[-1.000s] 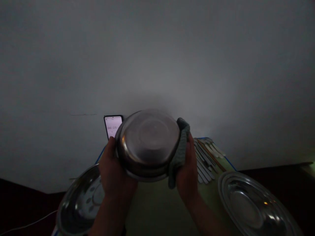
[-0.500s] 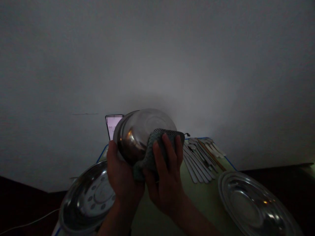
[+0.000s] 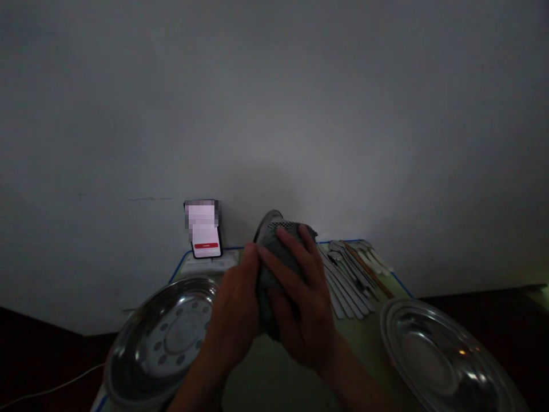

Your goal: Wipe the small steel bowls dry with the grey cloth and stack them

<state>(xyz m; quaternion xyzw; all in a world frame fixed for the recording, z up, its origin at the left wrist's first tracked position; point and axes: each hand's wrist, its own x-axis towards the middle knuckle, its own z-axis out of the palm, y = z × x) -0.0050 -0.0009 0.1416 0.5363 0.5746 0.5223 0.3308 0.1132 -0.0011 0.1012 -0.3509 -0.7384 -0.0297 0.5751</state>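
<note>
A metal bowl (image 3: 268,221) is held up on edge above the table, mostly hidden behind a grey-green cloth (image 3: 278,252) and my hands. My left hand (image 3: 238,303) grips the bowl at its left side, thumb up along the rim. On the right, my right hand (image 3: 302,297) presses the cloth over the bowl's outer surface, its fingers curled around it. A strip of black-and-white checked fabric shows along the cloth's upper edge.
A large metal basin (image 3: 171,337) stands at the left of the green table (image 3: 274,377). Oval metal plates (image 3: 446,355) lie at the right. Several spoons, forks and chopsticks (image 3: 354,274) are laid out behind them. A lit phone (image 3: 206,229) leans against the wall (image 3: 274,114).
The bowl has turned from showing its rounded underside to nearly edge-on. My left hand has moved right, closer to my right hand, uncovering more of the phone and basin.
</note>
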